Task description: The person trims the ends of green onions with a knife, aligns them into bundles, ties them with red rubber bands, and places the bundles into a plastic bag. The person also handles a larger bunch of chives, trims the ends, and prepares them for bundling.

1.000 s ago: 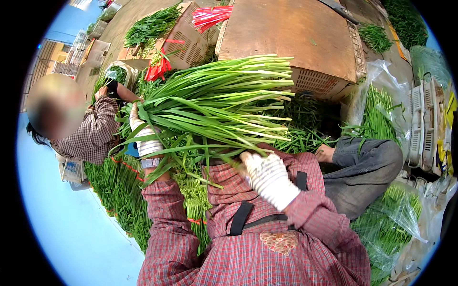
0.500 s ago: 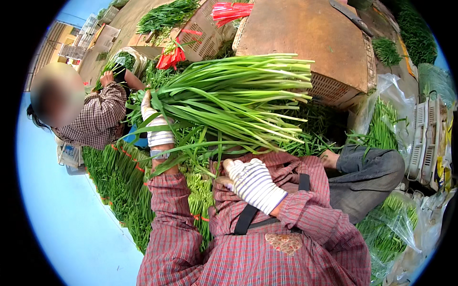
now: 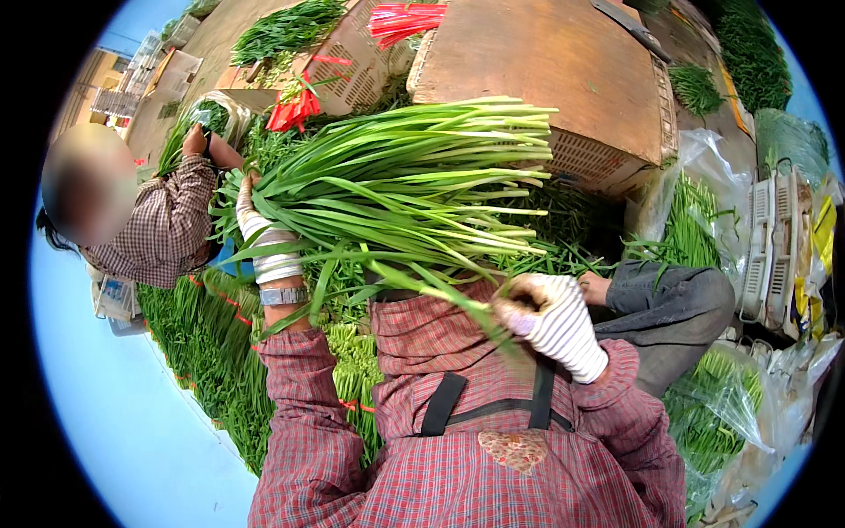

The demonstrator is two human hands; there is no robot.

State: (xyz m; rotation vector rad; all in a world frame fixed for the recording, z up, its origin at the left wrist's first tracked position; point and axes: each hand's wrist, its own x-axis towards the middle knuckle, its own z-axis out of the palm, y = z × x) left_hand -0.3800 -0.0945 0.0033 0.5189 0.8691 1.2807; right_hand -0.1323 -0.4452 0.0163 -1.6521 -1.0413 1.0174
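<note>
A thick bunch of garlic chives [image 3: 405, 180] lies sideways in front of me, pale stem ends to the right and leaves to the left. My left hand [image 3: 264, 236], in a striped white glove, is closed around its leafy end; some fingers are hidden behind the leaves. Below the bunch, my right hand [image 3: 563, 324], gloved the same way, pinches a loose chive stalk [image 3: 436, 286] between thumb and fingers. That stalk stretches left along the lower edge of the bunch, its near end blurred.
A brown board on a crate [image 3: 528, 75] stands ahead, with a knife [image 3: 629, 28] on it. Red ties [image 3: 295, 110] hang beside another crate. At the left sits a co-worker [image 3: 167, 220] holding greens. Tied chive bundles [image 3: 211, 352] line my left; bagged greens [image 3: 691, 229] are at right.
My right hand has moved right, away from my waist, and now draws a stalk out along the bunch's lower side. My left hand keeps its hold on the bunch.
</note>
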